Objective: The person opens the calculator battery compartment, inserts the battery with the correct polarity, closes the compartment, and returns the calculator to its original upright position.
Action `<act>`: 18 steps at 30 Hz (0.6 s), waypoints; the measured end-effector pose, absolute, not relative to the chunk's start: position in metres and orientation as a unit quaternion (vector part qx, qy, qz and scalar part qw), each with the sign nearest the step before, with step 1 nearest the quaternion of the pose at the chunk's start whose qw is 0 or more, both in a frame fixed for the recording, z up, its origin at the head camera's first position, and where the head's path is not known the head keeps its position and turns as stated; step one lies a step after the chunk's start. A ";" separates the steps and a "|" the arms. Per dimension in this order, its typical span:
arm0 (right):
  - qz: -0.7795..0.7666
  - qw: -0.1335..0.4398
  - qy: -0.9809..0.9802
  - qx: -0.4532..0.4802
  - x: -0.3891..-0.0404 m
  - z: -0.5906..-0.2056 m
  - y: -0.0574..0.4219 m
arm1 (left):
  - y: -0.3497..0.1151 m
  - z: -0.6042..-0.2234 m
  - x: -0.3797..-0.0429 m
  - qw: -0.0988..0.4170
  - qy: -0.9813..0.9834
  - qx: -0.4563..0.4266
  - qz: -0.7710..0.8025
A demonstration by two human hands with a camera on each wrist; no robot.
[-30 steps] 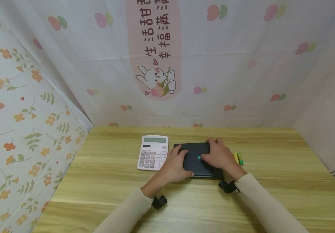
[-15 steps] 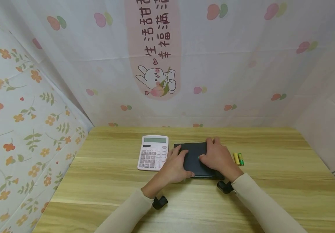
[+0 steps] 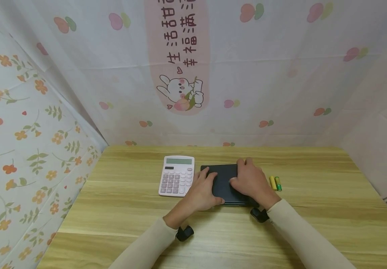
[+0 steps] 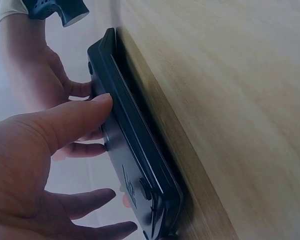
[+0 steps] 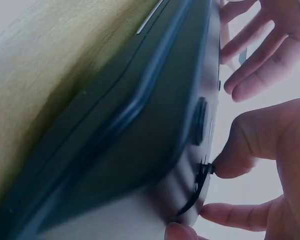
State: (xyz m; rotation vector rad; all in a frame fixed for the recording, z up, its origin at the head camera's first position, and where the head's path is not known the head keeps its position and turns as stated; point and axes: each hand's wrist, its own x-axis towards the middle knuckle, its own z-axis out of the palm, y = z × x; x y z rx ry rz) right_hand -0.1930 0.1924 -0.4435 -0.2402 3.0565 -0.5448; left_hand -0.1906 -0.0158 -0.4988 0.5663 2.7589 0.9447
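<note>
A flat black device [image 3: 226,183] lies on the table between both hands; I cannot tell its kind. My left hand [image 3: 200,192] holds its left end, with the thumb at the near edge and the fingers spread over the face. The right hand [image 3: 251,181] grips the other end, its fingers at the far edge and its thumb pressing the face. In the right wrist view that thumb [image 5: 237,150] touches a thin curved black piece [image 5: 194,194] on the device. A raised round foot [image 4: 145,189] shows in the left wrist view. The right hand hides the device's right side.
Just left of the left hand lies a white calculator [image 3: 177,176]. Two batteries, one yellow [image 3: 273,183] and one green and yellow [image 3: 278,184], lie right of the right hand. A printed curtain [image 3: 233,74] hangs behind the wooden table [image 3: 119,209].
The right hand has shifted slightly left, and its thumb now covers the green dot seen on the device's face. More of the batteries shows. The left hand has stayed put.
</note>
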 end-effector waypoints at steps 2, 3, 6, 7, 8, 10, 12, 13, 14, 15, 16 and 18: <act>-0.181 0.016 0.980 -0.079 -0.192 -0.443 0.193 | -0.016 -0.499 -0.190 0.086 0.925 0.189 0.318; -0.185 0.018 0.979 -0.080 -0.191 -0.442 0.193 | -0.017 -0.499 -0.190 0.086 0.925 0.189 0.318; -0.193 0.022 0.978 -0.079 -0.190 -0.442 0.195 | -0.017 -0.500 -0.190 0.086 0.925 0.189 0.317; -0.195 0.022 0.977 -0.079 -0.190 -0.444 0.196 | -0.017 -0.500 -0.190 0.086 0.926 0.189 0.315; -0.198 0.020 0.977 -0.080 -0.190 -0.445 0.197 | -0.017 -0.500 -0.190 0.085 0.926 0.189 0.315; -0.206 0.013 0.975 -0.082 -0.190 -0.447 0.199 | -0.017 -0.500 -0.189 0.084 0.925 0.189 0.320; -0.215 0.005 0.973 -0.089 -0.189 -0.449 0.203 | -0.017 -0.498 -0.188 0.085 0.923 0.188 0.325; -0.221 0.001 0.971 -0.093 -0.188 -0.450 0.205 | -0.017 -0.498 -0.188 0.086 0.922 0.188 0.328; -0.228 -0.003 0.969 -0.098 -0.187 -0.450 0.207 | -0.017 -0.497 -0.187 0.086 0.920 0.187 0.333; -0.234 -0.006 0.967 -0.104 -0.187 -0.450 0.209 | -0.017 -0.496 -0.187 0.087 0.919 0.187 0.336; -0.241 -0.008 0.964 -0.111 -0.186 -0.450 0.211 | -0.017 -0.495 -0.187 0.087 0.918 0.187 0.338; -0.254 -0.012 0.959 -0.128 -0.186 -0.451 0.217 | -0.018 -0.495 -0.186 0.086 0.918 0.186 0.340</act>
